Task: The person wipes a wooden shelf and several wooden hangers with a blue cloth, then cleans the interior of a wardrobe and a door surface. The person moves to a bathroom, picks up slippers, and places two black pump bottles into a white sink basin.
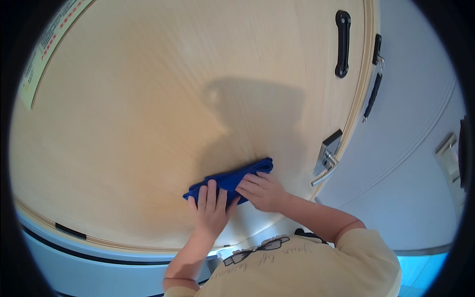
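Observation:
A folded blue cloth [231, 181] lies against the pale wood-grain door [148, 92], slanting up to the right. My left hand [210, 211] presses on its left part, fingers spread over the fabric and the thumb along the lower edge. On the right part of the cloth rests my right hand [264, 191], with the fingers bent over the folds. Both palms face the door, and the fabric beneath them is hidden. My shadow [256, 111] falls on the door above the cloth.
Right of my hands, a metal lever handle [326, 163] juts from the door near its edge. Above it is a black pull handle [343, 43]. A latch with a black strap [373, 92] hangs by the grey wall [404, 148]. A printed sheet [52, 48] is at upper left.

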`<action>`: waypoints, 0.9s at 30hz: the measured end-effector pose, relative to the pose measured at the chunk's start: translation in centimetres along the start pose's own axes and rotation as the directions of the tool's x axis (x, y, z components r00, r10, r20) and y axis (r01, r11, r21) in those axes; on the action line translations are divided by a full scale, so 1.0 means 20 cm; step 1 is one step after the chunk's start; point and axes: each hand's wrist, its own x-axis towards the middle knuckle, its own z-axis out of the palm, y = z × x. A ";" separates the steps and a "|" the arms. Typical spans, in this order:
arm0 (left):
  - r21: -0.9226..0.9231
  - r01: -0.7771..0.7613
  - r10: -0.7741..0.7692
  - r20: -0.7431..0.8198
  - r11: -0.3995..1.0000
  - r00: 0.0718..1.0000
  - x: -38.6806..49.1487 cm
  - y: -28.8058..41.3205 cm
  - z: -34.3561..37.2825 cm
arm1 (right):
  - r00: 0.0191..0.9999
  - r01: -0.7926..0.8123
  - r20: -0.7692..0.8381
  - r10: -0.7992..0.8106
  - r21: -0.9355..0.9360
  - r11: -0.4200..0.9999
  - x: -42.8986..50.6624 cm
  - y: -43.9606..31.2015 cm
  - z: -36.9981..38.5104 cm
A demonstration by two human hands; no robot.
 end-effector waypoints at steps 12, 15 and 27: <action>0.042 0.156 -0.153 -0.067 0.987 0.986 0.30 0.50 0.17 | 0.979 -0.080 -0.181 0.095 0.089 0.993 -0.08 0.37 -0.23; -0.064 0.304 -0.310 -0.131 0.950 0.942 0.39 0.52 0.19 | 0.995 -0.038 -0.091 0.045 0.075 0.996 -0.08 0.49 -0.28; -0.062 -0.070 0.066 -0.064 0.996 0.996 0.75 0.86 0.25 | 0.931 -0.315 -0.215 0.294 -0.069 0.947 -0.30 0.75 -0.43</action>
